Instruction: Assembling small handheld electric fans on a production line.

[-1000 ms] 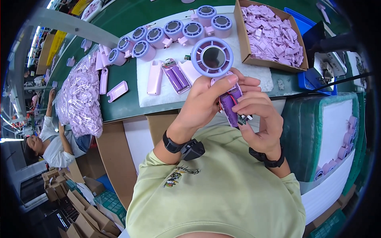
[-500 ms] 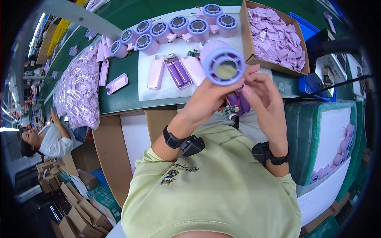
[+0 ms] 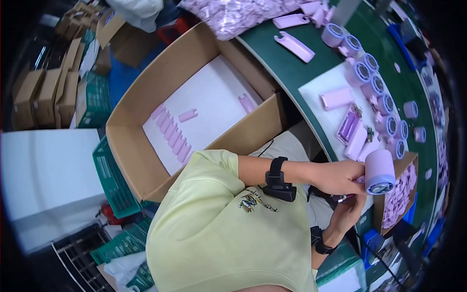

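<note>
Two hands at work: left hand (image 3: 340,177) grips lilac tape roll (image 3: 379,171), right hand (image 3: 351,210) pinches small part below; wrapping step prob. underway. Next needs steady tension.

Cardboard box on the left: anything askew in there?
Yes. In the cardboard box, most lilac pieces lie in a neat diagonal row on the white liner. Two break it: one piece lies crosswise beside the row, another sits alone near the far wall. No damage or spillage is visible.
</note>
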Demonstrator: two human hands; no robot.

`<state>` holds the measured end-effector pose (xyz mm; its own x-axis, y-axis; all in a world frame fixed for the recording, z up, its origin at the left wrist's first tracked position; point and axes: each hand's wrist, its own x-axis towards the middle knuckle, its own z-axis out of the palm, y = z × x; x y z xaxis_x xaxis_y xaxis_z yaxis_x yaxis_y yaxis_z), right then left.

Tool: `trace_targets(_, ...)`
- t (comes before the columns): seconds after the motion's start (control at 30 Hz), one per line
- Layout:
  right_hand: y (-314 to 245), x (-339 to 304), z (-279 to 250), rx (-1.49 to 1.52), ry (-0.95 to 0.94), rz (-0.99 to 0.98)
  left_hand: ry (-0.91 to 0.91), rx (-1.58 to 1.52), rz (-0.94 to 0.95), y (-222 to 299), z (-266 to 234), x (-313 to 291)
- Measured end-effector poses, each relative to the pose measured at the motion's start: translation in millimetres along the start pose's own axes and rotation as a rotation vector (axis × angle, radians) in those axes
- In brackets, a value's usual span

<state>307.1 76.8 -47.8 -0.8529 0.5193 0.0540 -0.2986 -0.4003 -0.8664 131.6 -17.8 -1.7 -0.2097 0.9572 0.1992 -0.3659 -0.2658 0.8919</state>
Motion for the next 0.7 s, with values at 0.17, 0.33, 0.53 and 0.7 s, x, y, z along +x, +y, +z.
trace_targets(0.17, 0.4, 11.6, 9.7, 0.008, -0.075, 0.052, 0.024, -0.03, -0.058, -0.1, -7.8, -2.4)
trace_targets(0.33, -28.1, 18.6, 43.2, -0.695, 0.306, 0.082, 0.184, -0.108, 0.118, -8.4, -3.8, 2.2)
trace_targets(0.53, -106.4, -2.9, 17.8, -1.473, 1.202, -0.678, 0.135, -0.477, 0.104, -2.3, -21.9, 5.1)
trace_targets(0.7, -155.7, -11.5, -46.1, -1.497, 1.428, -0.943, 0.088, -0.543, 0.051, -13.3, -17.5, 3.8)
